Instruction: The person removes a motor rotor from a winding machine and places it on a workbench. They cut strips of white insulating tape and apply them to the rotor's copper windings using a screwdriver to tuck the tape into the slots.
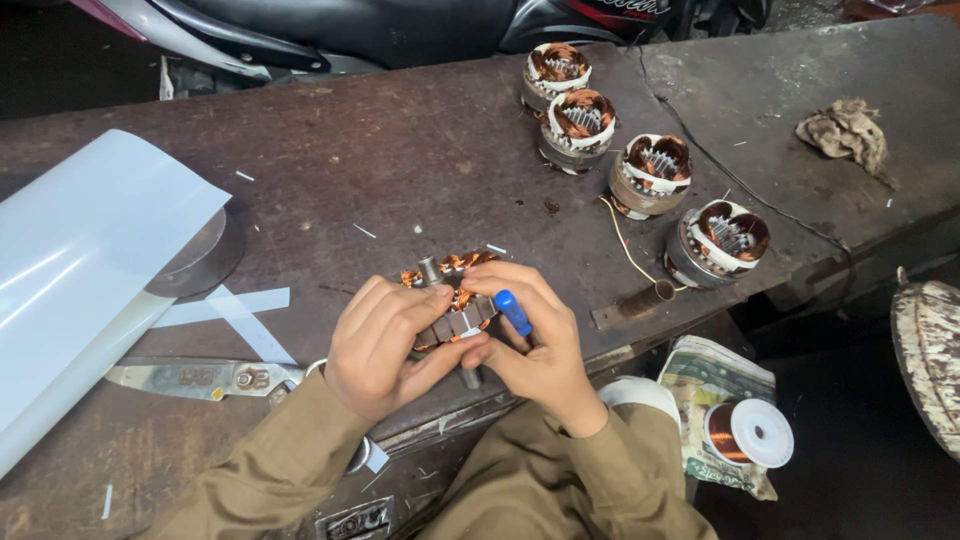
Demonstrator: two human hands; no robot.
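Workbench [380,150] fills the view, a white sheet [90,250] curling at your left and 4 wound stators [650,172] lined up far right. Your left hand [385,345] wraps closed around the motor core [455,300] at the near edge; its shaft runs away from you. Your right hand [535,350], equally close, pinches a blue-handled tool [513,312] lying across the core's right side.

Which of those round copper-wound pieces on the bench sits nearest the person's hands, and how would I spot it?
Start at the dark workbench and follow the row of four copper-wound motor parts running down its right side. The one you want, the nearest wound part, ends that row at the bench's front edge. Unlike the rest, a thin yellow wire trails beside it.
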